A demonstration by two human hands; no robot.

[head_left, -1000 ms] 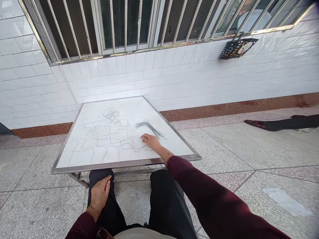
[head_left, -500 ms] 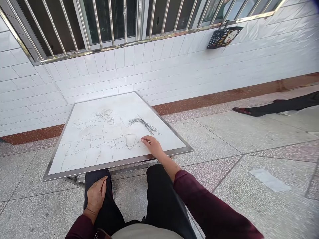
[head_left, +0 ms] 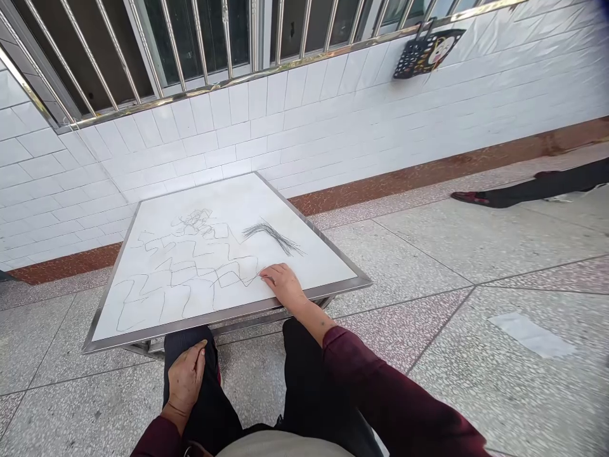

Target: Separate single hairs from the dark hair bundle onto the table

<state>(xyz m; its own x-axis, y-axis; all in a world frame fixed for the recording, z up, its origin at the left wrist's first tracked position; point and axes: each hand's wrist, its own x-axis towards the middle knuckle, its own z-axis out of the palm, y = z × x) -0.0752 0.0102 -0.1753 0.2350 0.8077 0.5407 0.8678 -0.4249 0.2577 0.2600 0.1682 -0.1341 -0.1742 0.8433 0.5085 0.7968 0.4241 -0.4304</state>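
A white tabletop with a metal rim [head_left: 228, 315] carries many thin, dark, bent strands [head_left: 190, 270], spread over its left and middle part. A denser bundle of straight dark strands [head_left: 272, 235] lies at the right. My right hand [head_left: 284, 285] rests over the near right part of the tabletop, thumb and fingertips pinched together at the end of a thin strand. Below the near edge, my left hand [head_left: 185, 381] lies on my left thigh with its fingers curled closed; whatever is inside it, if anything, is hidden.
Behind the table stands a white tiled wall [head_left: 333, 127] with a barred window above. A patterned bag [head_left: 425, 54] hangs from the bars. Another person's leg and shoe [head_left: 523, 190] are at the right. A white sheet [head_left: 533, 334] lies on the floor.
My right hand has moved slightly left and turned a little, still pinched. My left hand stays on my thigh. The view has shifted slightly.
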